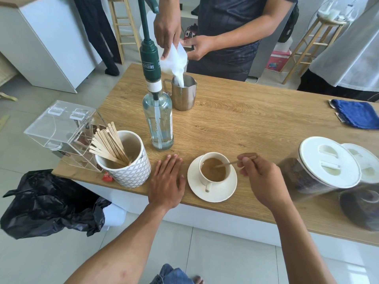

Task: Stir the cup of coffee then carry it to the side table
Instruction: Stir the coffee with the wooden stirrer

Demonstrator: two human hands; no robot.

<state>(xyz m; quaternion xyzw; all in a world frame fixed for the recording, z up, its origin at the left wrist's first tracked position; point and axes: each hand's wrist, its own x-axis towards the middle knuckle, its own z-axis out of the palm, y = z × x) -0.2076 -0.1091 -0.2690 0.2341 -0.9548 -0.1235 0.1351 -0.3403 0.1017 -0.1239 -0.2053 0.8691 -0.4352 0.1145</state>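
Note:
A white cup of milky coffee [213, 169] stands on a white saucer [220, 191] near the front edge of the wooden table [235, 124]. My right hand [260, 177] pinches a thin wooden stir stick [229, 163] whose tip dips into the coffee. Just left of the saucer, my left hand [167, 181] lies flat on the table with straight fingers, holding nothing.
A patterned holder of wooden sticks [123, 160], a clear acrylic box [63, 128] and a syrup bottle with green pump [158, 119] stand left. A person across the table pours from a white bag into a steel jug [183, 93]. Lidded jars [320, 167] sit right, a blue cloth [356, 115] far right, a black bin bag [47, 203] below left.

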